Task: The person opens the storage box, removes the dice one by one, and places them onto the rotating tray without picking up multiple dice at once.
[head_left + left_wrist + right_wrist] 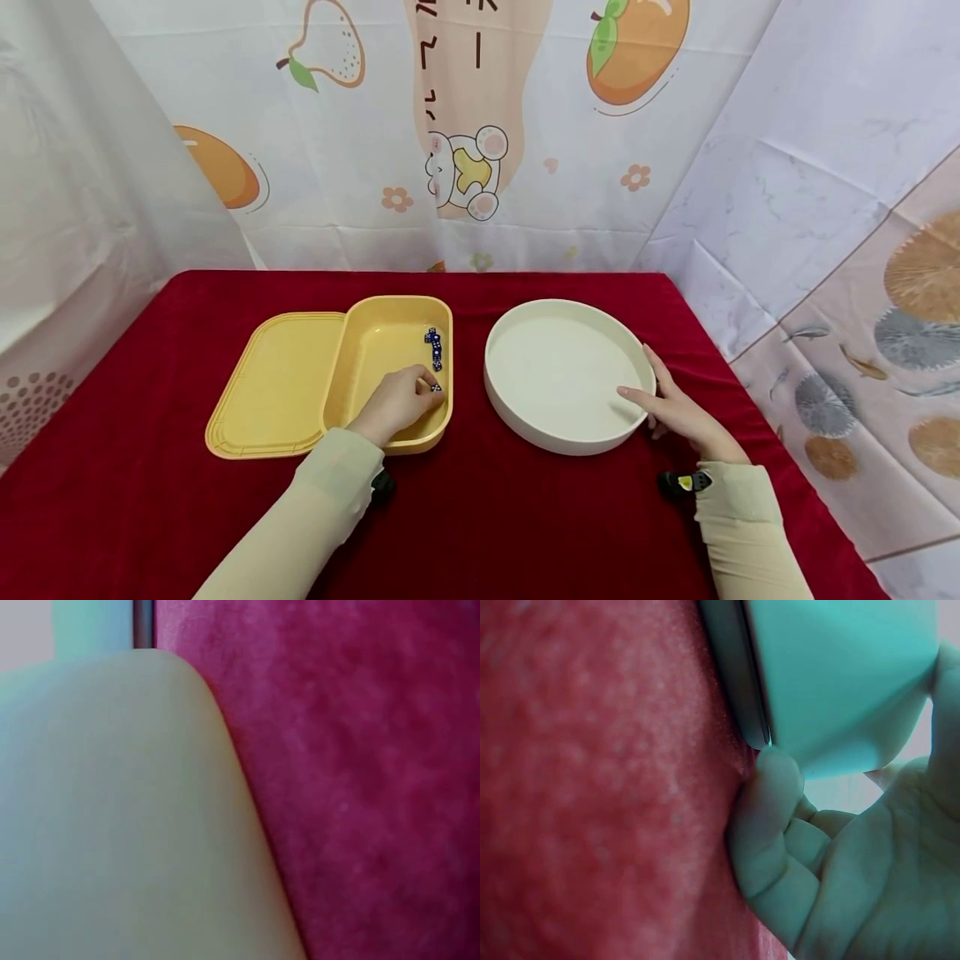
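Several small dark-blue dice (433, 348) lie in yellow plastic box (375, 333); one is pinched by left hand (397, 402); round white tray (525, 417) is steadied at its rim by right hand (678, 410), fingers gripping.

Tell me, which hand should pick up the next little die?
Probably the left hand: it is already inside the yellow box, fingers on the blue dice. The right hand holds the white round tray.
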Action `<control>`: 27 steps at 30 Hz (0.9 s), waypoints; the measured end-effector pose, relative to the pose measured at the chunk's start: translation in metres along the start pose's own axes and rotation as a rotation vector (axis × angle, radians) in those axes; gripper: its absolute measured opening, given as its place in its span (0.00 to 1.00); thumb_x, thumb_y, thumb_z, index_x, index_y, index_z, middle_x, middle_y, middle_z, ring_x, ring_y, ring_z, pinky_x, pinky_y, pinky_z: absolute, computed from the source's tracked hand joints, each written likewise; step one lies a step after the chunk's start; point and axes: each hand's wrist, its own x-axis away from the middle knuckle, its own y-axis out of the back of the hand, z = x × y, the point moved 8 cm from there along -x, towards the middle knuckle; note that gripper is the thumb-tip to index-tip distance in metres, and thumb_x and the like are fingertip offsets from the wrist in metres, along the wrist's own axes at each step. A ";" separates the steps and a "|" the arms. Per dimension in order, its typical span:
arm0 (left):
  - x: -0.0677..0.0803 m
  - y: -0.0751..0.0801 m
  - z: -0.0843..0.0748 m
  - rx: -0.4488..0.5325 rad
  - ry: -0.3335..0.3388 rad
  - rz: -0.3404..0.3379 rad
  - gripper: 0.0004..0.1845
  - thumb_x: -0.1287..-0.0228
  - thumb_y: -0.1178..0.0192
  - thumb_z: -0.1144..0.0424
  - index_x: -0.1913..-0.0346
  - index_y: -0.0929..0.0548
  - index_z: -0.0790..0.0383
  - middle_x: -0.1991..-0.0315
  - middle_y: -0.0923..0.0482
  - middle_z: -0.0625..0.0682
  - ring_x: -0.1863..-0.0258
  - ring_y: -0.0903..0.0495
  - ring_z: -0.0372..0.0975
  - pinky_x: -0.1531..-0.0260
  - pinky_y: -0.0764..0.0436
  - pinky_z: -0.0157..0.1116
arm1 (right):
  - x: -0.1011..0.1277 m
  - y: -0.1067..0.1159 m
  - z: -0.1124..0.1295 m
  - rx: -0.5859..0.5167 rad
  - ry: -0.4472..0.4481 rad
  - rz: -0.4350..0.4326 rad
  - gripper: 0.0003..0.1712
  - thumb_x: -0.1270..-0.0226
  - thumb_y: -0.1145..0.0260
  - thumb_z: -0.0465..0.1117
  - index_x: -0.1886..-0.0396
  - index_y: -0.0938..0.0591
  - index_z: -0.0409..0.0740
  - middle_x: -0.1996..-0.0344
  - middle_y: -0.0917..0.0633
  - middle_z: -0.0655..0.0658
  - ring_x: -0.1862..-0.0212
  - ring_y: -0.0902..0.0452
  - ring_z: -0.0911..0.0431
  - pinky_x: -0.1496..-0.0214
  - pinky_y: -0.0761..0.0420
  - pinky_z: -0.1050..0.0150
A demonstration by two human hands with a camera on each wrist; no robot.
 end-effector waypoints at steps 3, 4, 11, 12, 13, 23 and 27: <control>0.000 0.002 0.000 0.034 0.003 -0.020 0.11 0.34 0.36 0.56 0.55 0.19 0.59 0.64 0.16 0.51 0.69 0.23 0.37 0.67 0.26 0.32 | 0.000 0.000 0.000 0.000 -0.001 -0.003 0.58 0.31 0.37 0.55 0.21 0.71 0.65 0.82 0.28 0.46 0.77 0.29 0.55 0.74 0.20 0.55; 0.000 0.003 0.000 0.044 0.004 -0.026 0.11 0.34 0.36 0.56 0.55 0.19 0.59 0.64 0.16 0.51 0.69 0.22 0.37 0.67 0.26 0.32 | 0.000 0.000 0.000 -0.001 -0.002 -0.004 0.58 0.31 0.37 0.55 0.21 0.71 0.65 0.82 0.28 0.46 0.77 0.29 0.55 0.74 0.21 0.55; 0.001 0.010 -0.001 0.118 0.002 -0.077 0.11 0.35 0.35 0.58 0.56 0.18 0.61 0.60 0.14 0.54 0.73 0.18 0.37 0.71 0.22 0.32 | 0.001 0.000 0.001 -0.005 0.005 -0.002 0.58 0.30 0.37 0.54 0.21 0.71 0.65 0.82 0.28 0.45 0.78 0.28 0.54 0.74 0.21 0.55; 0.001 0.011 -0.002 0.136 0.001 -0.085 0.11 0.35 0.34 0.58 0.56 0.17 0.61 0.60 0.14 0.54 0.72 0.18 0.37 0.71 0.21 0.32 | 0.001 0.000 0.001 -0.005 0.006 -0.002 0.58 0.30 0.37 0.54 0.21 0.71 0.65 0.82 0.28 0.45 0.78 0.28 0.54 0.74 0.21 0.55; 0.002 0.012 -0.002 0.157 -0.003 -0.093 0.11 0.35 0.34 0.58 0.56 0.17 0.61 0.59 0.14 0.55 0.72 0.18 0.38 0.72 0.21 0.33 | 0.001 0.000 0.001 -0.004 0.004 -0.003 0.58 0.30 0.37 0.54 0.21 0.71 0.65 0.82 0.28 0.45 0.77 0.28 0.54 0.74 0.21 0.55; 0.009 0.026 -0.006 0.301 -0.056 -0.219 0.14 0.38 0.31 0.55 0.53 0.14 0.58 0.56 0.13 0.53 0.66 0.17 0.43 0.72 0.19 0.35 | 0.001 0.000 0.000 -0.004 0.007 0.003 0.57 0.30 0.38 0.54 0.21 0.71 0.65 0.83 0.28 0.45 0.78 0.29 0.54 0.74 0.22 0.56; 0.012 0.033 -0.012 0.297 -0.085 -0.275 0.15 0.38 0.31 0.54 0.51 0.13 0.56 0.56 0.12 0.50 0.65 0.18 0.42 0.69 0.21 0.35 | 0.000 0.000 -0.001 -0.012 0.009 -0.006 0.57 0.30 0.37 0.54 0.21 0.70 0.65 0.83 0.28 0.46 0.78 0.29 0.54 0.74 0.22 0.56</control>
